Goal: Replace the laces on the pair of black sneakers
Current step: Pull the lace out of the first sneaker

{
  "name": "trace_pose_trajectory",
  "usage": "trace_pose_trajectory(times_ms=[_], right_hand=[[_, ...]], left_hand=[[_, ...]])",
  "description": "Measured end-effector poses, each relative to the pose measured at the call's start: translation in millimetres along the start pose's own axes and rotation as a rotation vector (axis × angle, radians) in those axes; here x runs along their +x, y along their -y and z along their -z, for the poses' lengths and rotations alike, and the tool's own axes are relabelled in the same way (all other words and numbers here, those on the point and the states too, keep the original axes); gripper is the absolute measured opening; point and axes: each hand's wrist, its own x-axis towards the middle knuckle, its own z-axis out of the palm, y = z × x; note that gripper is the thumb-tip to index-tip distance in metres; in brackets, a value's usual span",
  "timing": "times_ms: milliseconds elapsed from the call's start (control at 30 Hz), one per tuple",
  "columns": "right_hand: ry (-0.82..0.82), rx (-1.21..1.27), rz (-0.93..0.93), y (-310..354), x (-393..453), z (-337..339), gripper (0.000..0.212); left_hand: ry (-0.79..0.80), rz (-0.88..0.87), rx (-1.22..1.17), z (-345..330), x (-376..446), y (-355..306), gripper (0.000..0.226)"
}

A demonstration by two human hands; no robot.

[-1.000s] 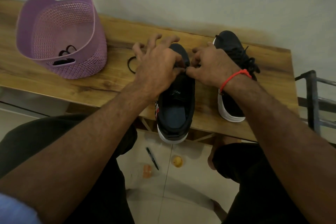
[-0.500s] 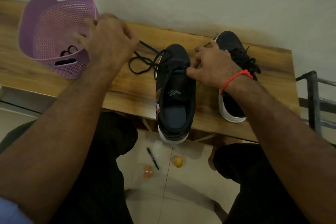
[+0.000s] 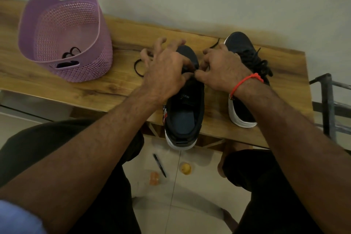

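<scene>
A wooden counter (image 3: pixel 79 89) was seen spanning the frame, with a purple basket (image 3: pixel 66 34) at the upper left. At the centre, an unlaced black sneaker (image 3: pixel 185 112) was being worked on; a laced second sneaker (image 3: pixel 245 57) stood at the right. The left hand (image 3: pixel 167 70) and the right hand (image 3: pixel 222 70) were held over the eyelets, thumb and forefinger apparently pinched on the lace (image 3: pixel 138 66), the left hand's other fingers (image 3: pixel 159 43) spread. Threading was judged under way; the next eyelet would call for a steady feed.
</scene>
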Motion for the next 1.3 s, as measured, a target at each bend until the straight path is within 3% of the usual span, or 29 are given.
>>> trace_pose_trajectory(times_ms=[167,367,467,600,767,833,1000,1100,1200,1300], right_hand=[[0.005,0.016,-0.007,0.8,-1.1,-0.2,0.019],[0.001,0.041,-0.017,0.6,-4.2,1.8,0.021],[0.006,0.039,-0.01,1.2,-2.9,2.3,0.021],[-0.013,0.037,-0.004,1.2,-3.7,2.0,0.025],[-0.002,0.01,-0.011,1.6,-4.0,2.2,0.018],[0.002,0.021,-0.014,1.8,-3.5,1.5,0.019],[0.025,0.058,-0.047,-0.1,-5.0,2.9,0.019],[0.02,0.073,-0.042,0.8,-3.5,2.3,0.023],[0.0,0.1,-0.035,3.6,-4.9,0.3,0.023],[-0.016,0.14,-0.026,2.0,-6.2,-2.1,0.015]], left_hand=[[-0.005,0.046,0.041,6.9,5.6,5.9,0.014],[-0.298,0.44,0.213,45.1,16.6,71.5,0.028],[-0.26,0.302,0.132,43.5,16.9,66.6,0.024],[-0.034,-0.022,0.02,20.0,10.7,19.2,0.02],[0.012,-0.077,0.044,0.7,4.2,5.2,0.018],[-0.048,-0.021,0.106,7.7,8.1,11.4,0.017],[-0.306,0.441,0.277,45.4,16.5,71.2,0.031],[-0.311,0.471,0.19,52.3,14.4,81.8,0.03],[-0.198,0.208,-0.056,42.6,15.0,50.7,0.033],[0.14,0.075,-0.145,25.5,13.3,23.0,0.054]])
